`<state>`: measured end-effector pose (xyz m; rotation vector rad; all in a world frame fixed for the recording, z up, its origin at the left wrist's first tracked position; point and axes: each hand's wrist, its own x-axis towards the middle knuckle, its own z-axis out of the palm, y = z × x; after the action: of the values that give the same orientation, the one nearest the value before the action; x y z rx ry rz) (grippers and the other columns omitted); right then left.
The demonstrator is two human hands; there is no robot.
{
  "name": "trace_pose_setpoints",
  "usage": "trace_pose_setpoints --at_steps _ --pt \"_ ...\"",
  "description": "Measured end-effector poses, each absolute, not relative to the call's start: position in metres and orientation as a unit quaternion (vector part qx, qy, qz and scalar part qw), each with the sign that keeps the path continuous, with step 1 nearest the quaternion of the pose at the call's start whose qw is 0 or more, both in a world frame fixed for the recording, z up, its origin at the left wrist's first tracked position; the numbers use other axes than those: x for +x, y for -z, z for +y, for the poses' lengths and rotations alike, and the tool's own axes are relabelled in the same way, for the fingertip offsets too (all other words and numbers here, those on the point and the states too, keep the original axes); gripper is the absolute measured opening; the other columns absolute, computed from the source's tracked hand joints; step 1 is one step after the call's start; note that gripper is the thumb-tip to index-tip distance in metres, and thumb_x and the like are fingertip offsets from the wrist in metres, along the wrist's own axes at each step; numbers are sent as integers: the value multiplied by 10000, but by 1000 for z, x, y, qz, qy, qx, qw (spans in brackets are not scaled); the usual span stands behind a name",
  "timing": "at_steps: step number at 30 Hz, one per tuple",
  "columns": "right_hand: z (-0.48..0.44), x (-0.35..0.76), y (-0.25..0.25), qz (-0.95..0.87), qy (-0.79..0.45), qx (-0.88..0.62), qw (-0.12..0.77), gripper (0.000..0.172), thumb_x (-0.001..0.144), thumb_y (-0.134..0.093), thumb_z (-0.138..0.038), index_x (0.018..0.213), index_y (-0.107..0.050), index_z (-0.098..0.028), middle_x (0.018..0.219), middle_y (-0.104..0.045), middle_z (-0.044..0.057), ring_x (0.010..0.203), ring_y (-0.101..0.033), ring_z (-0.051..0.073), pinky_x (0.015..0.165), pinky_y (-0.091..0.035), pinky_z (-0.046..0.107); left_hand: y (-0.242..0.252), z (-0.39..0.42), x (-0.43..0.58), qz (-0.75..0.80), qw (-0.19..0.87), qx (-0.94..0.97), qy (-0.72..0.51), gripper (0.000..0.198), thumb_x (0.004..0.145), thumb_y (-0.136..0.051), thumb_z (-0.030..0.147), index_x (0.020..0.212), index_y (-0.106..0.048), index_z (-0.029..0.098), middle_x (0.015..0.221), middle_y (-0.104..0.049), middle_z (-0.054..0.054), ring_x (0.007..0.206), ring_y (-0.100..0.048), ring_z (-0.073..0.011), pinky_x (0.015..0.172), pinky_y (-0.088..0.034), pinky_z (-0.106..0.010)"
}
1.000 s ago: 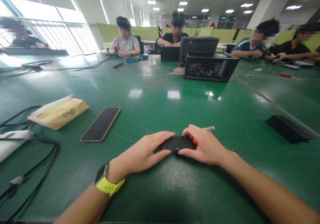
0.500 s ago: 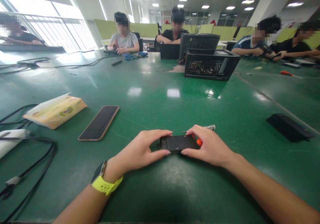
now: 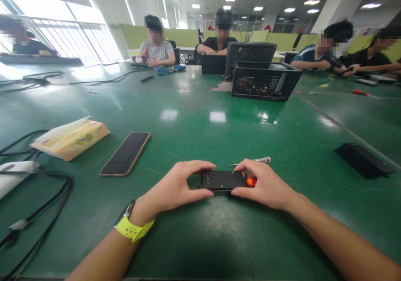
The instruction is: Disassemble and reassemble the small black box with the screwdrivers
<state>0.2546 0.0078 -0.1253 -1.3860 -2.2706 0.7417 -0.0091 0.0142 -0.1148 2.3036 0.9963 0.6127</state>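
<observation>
A small black rectangular box (image 3: pixel 222 180) lies flat between my hands, low in the middle of the view. My left hand (image 3: pixel 177 187), with a yellow-strapped watch (image 3: pixel 133 229) on its wrist, grips the box's left end between thumb and fingers. The right end is held the same way by my right hand (image 3: pixel 266 184). An orange piece (image 3: pixel 251 182) shows inside the curve of my right hand, partly hidden. Just behind that hand lies a thin screwdriver (image 3: pixel 262 160) with a clear handle.
A phone (image 3: pixel 125 154), a tissue pack (image 3: pixel 73 138) and black cables (image 3: pixel 59 197) are at left. At right is a black block (image 3: pixel 363 160). Farther back stand a black metal case (image 3: pixel 266 82) and an orange screwdriver (image 3: pixel 360 92); several people sit around the green table (image 3: pixel 188 143).
My right fingers have shifted slightly right along the box, and more of the orange piece shows. The box's top face looks a little more level. My left hand has hardly moved.
</observation>
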Motion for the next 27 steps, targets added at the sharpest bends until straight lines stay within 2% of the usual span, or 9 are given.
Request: trace_pose_setpoints --at_steps 3,8,14,22,27 --pt "8 254 126 -803 -280 -492 188 414 712 -754 -458 962 -589 -172 844 -612 23 718 -548 167 659 -390 292 117 14 -8 366 280 857 -232 524 746 -740 425 1202 -580 221 1152 -658 -29 1018 -627 -178 906 -496 -311" --pt "9 259 126 -810 -319 -450 200 337 772 -719 -415 983 -601 -181 898 -622 27 790 -559 174 700 -406 298 120 14 -8 365 302 844 -253 407 852 -646 345 1235 -557 238 1200 -634 -18 1052 -604 -146 921 -483 -275" --pt "11 265 128 -781 -434 -406 192 365 751 -746 -411 986 -574 -192 900 -567 -4 694 -516 122 596 -405 241 117 15 -8 343 346 838 -247 372 855 -650 315 1205 -555 232 1164 -629 -8 1037 -590 -140 922 -472 -276" --pt "9 264 129 -804 -379 -418 188 372 736 -757 -423 972 -588 -191 873 -576 0 733 -525 144 635 -395 262 118 16 -12 349 354 832 -246 384 840 -666 341 1194 -550 248 1154 -623 1 978 -597 -125 837 -496 -246" --pt "7 265 124 -830 -331 -410 186 330 768 -732 -383 999 -603 -186 868 -581 8 777 -541 161 695 -401 287 119 16 -12 357 346 835 -237 509 757 -747 352 1207 -535 241 1143 -631 -5 1003 -605 -144 863 -501 -264"
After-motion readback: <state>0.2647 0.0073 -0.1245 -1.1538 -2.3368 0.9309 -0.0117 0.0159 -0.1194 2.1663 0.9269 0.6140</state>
